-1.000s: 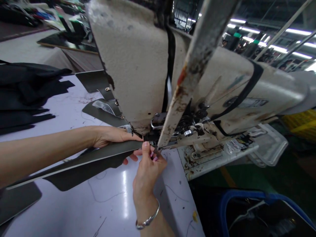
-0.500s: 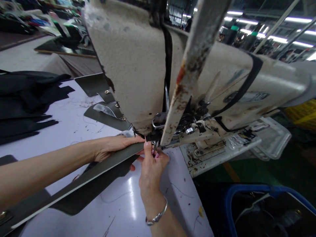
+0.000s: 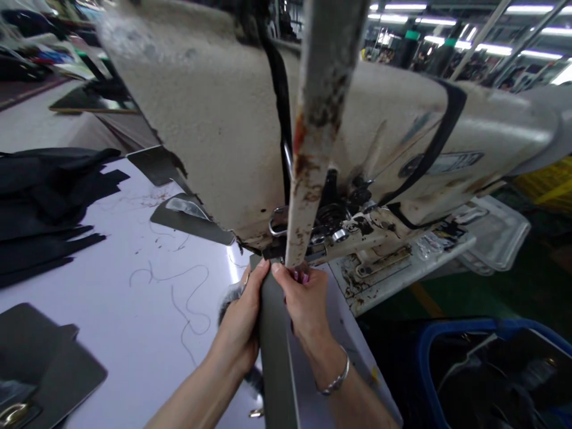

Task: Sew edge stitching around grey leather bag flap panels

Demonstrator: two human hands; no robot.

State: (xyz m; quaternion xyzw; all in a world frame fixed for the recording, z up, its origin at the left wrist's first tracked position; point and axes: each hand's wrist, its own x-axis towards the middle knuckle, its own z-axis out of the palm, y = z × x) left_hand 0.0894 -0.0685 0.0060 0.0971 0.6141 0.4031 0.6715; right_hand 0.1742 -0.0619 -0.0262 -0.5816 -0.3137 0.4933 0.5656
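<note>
Pinching long, flat grey-green strip point(image 3: 274, 345) near far end, with fingers of bare left hand point(image 3: 241, 322) and bare right hand point(image 3: 309, 301) closed on opposite long edges above white tabletop point(image 3: 147, 328), aligned lengthwise toward cream metal sewing machine point(image 3: 210, 125) just ahead, with neither hand clearly nearer.

Left hand point(image 3: 241, 325) and right hand point(image 3: 309, 304) grip grey strip point(image 3: 274, 339) from either side, thumbs on top, far end at sewing machine point(image 3: 201, 131). Black fabric point(image 3: 44, 208) on white desk point(image 3: 152, 333), left side. Blue-rimmed bin point(image 3: 424, 363) lower right.
</note>
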